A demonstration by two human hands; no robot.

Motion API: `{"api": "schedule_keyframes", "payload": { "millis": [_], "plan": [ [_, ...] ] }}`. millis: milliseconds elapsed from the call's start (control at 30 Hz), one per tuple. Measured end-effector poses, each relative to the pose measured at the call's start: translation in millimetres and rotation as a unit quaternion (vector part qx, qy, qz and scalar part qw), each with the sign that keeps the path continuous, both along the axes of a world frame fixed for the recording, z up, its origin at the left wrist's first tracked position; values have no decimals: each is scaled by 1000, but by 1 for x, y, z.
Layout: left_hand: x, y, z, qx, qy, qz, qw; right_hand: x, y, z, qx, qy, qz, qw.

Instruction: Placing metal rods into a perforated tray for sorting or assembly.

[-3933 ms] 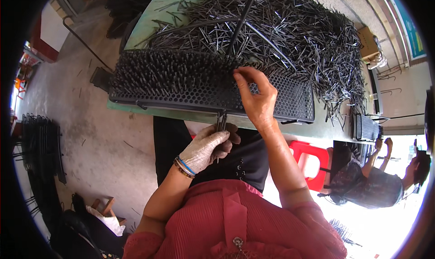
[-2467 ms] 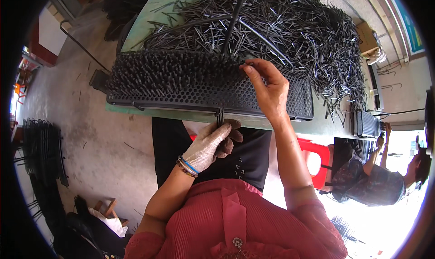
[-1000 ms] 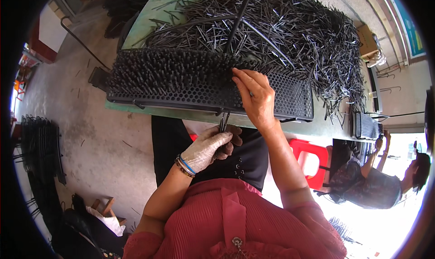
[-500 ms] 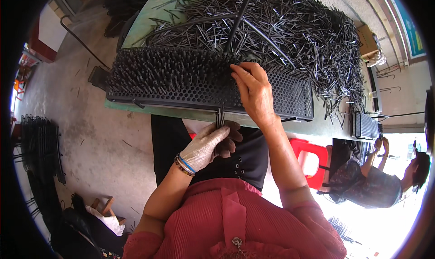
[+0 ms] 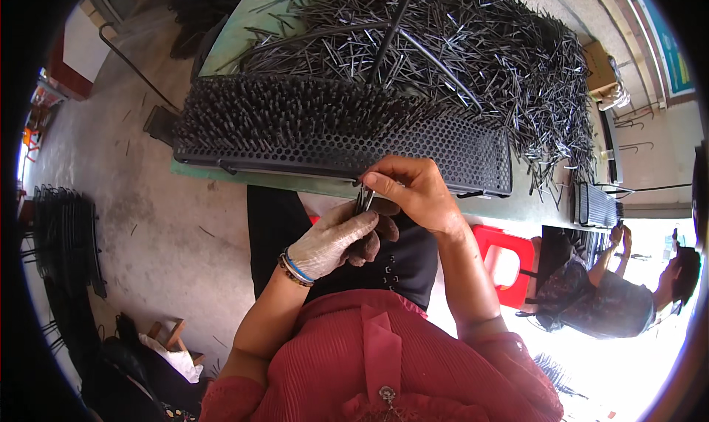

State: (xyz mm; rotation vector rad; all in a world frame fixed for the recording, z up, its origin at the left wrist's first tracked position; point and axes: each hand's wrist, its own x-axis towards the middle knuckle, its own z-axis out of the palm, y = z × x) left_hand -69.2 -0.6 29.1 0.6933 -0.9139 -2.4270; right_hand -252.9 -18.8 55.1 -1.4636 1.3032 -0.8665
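Note:
My left hand (image 5: 332, 239), in a pale glove with dark fingers, is closed around a small bunch of thin black rods (image 5: 362, 200) that stick up past the thumb. My bare right hand (image 5: 422, 198) meets it there, thumb and fingertips pinched on the upper ends of these rods. Just beyond both hands lies a long black perforated tray (image 5: 465, 156). Upright black rods (image 5: 258, 119) fill its holes densely on the left and along the back, while bare holes show at the front and right. How many rods the right fingers grip is hidden.
A large heap of loose black rods (image 5: 509, 67) covers the green table (image 5: 229, 41) behind the tray. A black metal frame (image 5: 391, 34) rises over the heap. To the right are a red stool (image 5: 521, 263) and another person (image 5: 605, 296) working at a similar tray (image 5: 594, 204).
My right hand has come back from the tray's holes, moving down toward me to the rods in my left hand. The left hand has stayed nearly in place.

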Motion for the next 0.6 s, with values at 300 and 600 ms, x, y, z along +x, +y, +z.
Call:
{"api": "schedule_keyframes", "payload": {
  "millis": [300,600],
  "plan": [
    [11,-2,-15,-23,-33,53,998,5,-14,10,-28,-10,-73,997],
    [20,-5,0,-40,-34,37,998,10,-23,10,22,-6,27,999]
  ]
}}
